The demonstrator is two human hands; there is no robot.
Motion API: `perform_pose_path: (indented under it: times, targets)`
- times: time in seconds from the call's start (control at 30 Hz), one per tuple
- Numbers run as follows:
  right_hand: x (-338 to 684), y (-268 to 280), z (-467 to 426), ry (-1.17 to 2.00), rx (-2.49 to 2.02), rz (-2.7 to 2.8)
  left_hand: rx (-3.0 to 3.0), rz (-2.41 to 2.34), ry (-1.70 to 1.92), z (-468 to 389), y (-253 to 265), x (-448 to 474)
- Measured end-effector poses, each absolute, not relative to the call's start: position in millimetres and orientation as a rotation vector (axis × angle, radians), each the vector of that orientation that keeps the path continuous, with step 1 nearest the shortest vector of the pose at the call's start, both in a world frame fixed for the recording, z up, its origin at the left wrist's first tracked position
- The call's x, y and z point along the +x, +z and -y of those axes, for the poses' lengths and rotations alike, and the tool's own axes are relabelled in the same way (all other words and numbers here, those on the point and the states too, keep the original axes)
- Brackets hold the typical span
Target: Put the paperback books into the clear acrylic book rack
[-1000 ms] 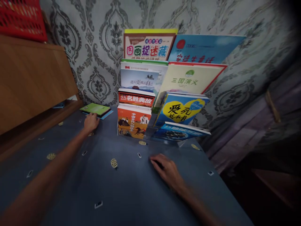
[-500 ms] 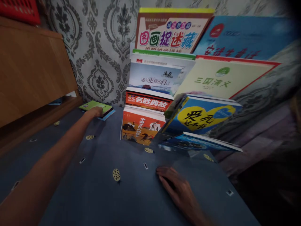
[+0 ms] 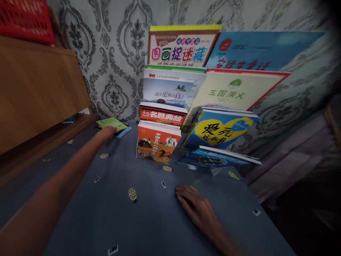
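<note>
At the far left of the table, my left hand (image 3: 108,132) reaches out and grips the near edge of a thin green book (image 3: 112,123). Its fingertips are partly hidden. Under the green book lie a dark book and a light blue book (image 3: 124,131), mostly covered. My right hand (image 3: 195,204) rests on the table, fingers loosely bent, a gap showing between thumb and fingers, and holds nothing. In front of it stands a tiered group of books, with an orange book (image 3: 157,144), a blue book with a yellow heart (image 3: 221,129) and a leaning blue book (image 3: 213,157) lowest.
A wooden cabinet (image 3: 39,85) stands at left with a red plastic basket (image 3: 26,21) on top. Patterned wallpaper (image 3: 114,64) covers the wall behind. The blue tablecloth (image 3: 149,227) carries pineapple prints. Beyond the table's right edge it is dark.
The view has shifted, so the books sit further left and the upper ones lower. The green book has turned slightly on the pile under my left hand. My right hand stays on the table.
</note>
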State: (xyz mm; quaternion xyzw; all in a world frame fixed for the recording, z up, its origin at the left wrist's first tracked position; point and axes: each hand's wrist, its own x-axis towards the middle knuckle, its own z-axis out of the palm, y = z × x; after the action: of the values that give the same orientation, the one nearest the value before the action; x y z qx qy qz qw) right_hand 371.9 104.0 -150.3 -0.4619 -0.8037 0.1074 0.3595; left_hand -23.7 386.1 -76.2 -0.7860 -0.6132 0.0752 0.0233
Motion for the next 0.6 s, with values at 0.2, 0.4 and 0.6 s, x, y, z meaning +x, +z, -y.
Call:
perform_pose_path:
  times: [0.2, 0.4, 0.6]
  targets:
    - [372.7, -152.2, -105.8, 0.301, -1.201, 2.087, -2.198, 2.001, 0.368, -361.1, -70.9, -25.3]
    - [372.4, -151.7, -105.7, 0.295, -1.210, 2.096, -2.127, 2.008, 0.369, -352.5, -81.0, -1.9]
    - [371.9, -149.4, -105.0, 0.307, -1.206, 2.077, -2.155, 1.965, 0.448, -320.3, -82.0, 10.5]
